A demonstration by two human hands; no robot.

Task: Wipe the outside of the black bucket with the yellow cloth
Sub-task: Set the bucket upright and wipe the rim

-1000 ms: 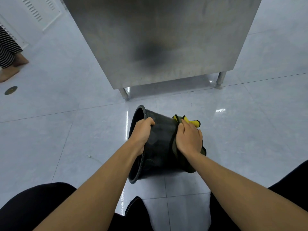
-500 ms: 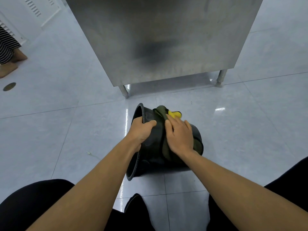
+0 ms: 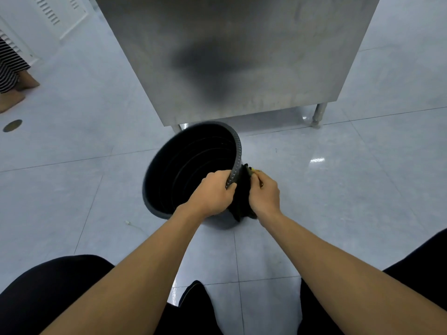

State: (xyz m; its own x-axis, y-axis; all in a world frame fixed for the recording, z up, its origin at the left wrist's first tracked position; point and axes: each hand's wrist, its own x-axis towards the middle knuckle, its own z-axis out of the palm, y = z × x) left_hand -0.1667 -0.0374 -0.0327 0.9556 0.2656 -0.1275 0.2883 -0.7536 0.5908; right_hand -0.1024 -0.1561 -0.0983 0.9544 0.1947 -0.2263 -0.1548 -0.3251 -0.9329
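Note:
The black bucket [image 3: 183, 165] stands on the tiled floor, tipped so its open mouth faces up and toward me, ribbed inside showing. My left hand [image 3: 212, 193] grips its near right rim. My right hand [image 3: 264, 194] presses the cloth [image 3: 243, 201] against the bucket's outer right wall. The cloth looks dark, with only a small yellow bit showing above my fingers. Most of the outer wall is hidden behind the rim and my hands.
A stainless steel cabinet [image 3: 237, 56] on legs [image 3: 318, 114] stands just behind the bucket. A person's bare feet [image 3: 14, 93] are at the far left, near a floor drain [image 3: 12, 125]. My knees in black trousers [image 3: 48, 293] frame the bottom.
The bucket has been turned from lying on its side to mouth-up. My left hand stayed on the rim; my right hand with the cloth slid to the right outer wall.

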